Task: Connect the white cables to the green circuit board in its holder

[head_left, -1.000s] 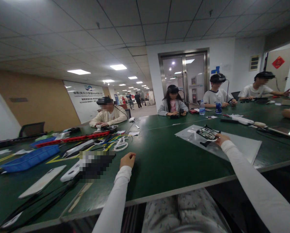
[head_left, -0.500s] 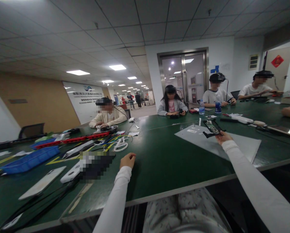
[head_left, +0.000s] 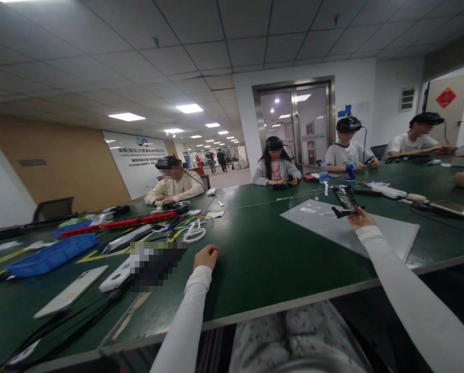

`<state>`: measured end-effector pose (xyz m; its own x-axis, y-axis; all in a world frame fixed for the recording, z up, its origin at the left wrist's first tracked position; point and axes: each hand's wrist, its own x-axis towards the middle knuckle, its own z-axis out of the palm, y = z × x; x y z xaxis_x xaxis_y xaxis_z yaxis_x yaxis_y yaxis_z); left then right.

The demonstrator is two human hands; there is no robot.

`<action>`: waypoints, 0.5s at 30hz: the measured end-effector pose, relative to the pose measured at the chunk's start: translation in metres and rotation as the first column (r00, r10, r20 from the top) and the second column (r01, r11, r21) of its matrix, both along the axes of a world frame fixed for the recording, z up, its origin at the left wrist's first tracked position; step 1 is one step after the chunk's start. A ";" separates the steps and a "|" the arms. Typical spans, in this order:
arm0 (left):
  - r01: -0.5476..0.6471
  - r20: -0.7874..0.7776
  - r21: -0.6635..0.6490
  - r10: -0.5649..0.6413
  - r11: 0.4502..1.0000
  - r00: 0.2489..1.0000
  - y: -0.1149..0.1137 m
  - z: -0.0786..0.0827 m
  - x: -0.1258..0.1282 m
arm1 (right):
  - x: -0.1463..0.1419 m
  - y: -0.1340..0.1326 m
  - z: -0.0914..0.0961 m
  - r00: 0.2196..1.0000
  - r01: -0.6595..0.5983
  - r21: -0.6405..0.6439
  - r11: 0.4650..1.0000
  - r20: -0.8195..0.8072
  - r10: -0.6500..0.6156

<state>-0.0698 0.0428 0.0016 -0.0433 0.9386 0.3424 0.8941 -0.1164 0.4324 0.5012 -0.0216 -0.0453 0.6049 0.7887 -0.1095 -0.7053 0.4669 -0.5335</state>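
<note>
My right hand [head_left: 361,219] grips the near end of a black frame with a circuit board [head_left: 344,199], held tilted above a grey sheet [head_left: 325,228]. Thin black arms stick out from the frame's corners. Close to its far left corner is a small white strip [head_left: 325,188]; whether it is joined to the frame I cannot tell. My left hand [head_left: 206,257] rests on the green table with its fingers curled closed, and nothing shows in it. To its left lie a coiled white cable [head_left: 194,232] and a white device with a black part [head_left: 117,274], partly blurred out.
A blue tray [head_left: 51,256], a white phone-like slab [head_left: 72,291] and red strips [head_left: 119,224] lie on the left. Across the green table [head_left: 255,269] sit several people with headsets. Bottles [head_left: 349,171] stand at the back; a tablet [head_left: 455,206] lies at right.
The black frame in my right hand has turned and tilted slightly, its far end moving a little right and up. The left hand stays in place; the whole view has shifted slightly.
</note>
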 end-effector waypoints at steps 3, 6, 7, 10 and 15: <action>-0.001 0.002 -0.007 0.001 1.000 1.000 0.000 0.000 0.000 | 0.000 -0.002 0.002 1.000 0.002 -0.003 1.000 -0.015 -0.002; -0.008 0.006 -0.012 0.009 1.000 1.000 0.000 0.000 0.000 | -0.001 -0.003 0.003 1.000 0.006 0.013 1.000 -0.024 -0.006; -0.011 0.006 -0.011 0.011 1.000 1.000 0.000 0.000 0.001 | 0.000 -0.003 0.003 0.999 0.008 0.023 1.000 -0.033 -0.007; -0.005 0.003 -0.006 0.005 1.000 1.000 0.000 0.000 0.000 | 0.000 -0.004 0.002 0.998 0.013 0.040 0.999 -0.065 -0.010; 0.000 -0.002 -0.007 0.000 1.000 1.000 -0.001 0.001 0.000 | -0.002 -0.007 0.004 0.994 0.055 0.029 0.998 -0.092 -0.052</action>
<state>-0.0693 0.0421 0.0026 -0.0424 0.9410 0.3358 0.8950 -0.1136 0.4313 0.4990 -0.0282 -0.0409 0.6348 0.7595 -0.1419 -0.7239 0.5204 -0.4530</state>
